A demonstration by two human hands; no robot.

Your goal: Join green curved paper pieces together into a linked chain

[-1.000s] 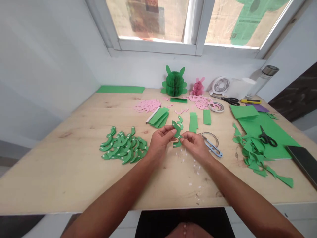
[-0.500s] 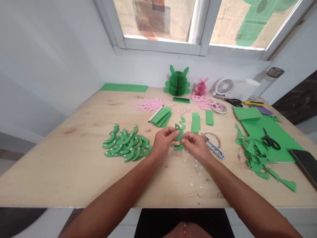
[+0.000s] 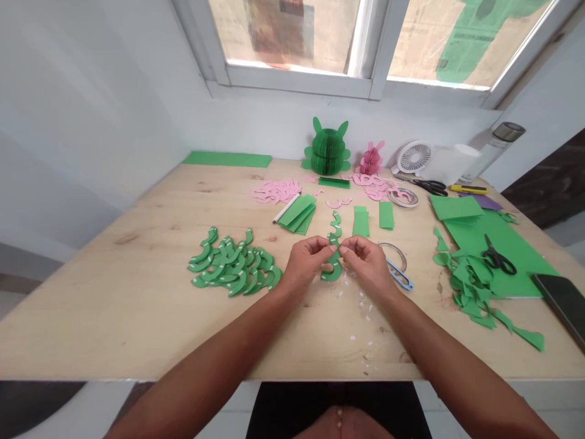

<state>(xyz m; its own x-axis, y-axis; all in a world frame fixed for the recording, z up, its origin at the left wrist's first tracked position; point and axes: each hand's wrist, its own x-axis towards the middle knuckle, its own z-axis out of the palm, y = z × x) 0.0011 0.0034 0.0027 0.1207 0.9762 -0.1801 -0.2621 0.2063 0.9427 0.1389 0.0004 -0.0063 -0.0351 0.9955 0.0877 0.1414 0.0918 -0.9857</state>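
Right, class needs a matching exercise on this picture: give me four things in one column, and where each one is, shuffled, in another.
Things:
1. wavy green piece
2. pile of curved green pieces
3. pink paper figure
4. phone

Places:
A. between the green paper figure and the white fan
B. at the table's right edge
C. at the fingertips of the left hand and right hand
D. on the table, left of both hands

Pairs: 1-C, 2-D, 3-A, 4-B
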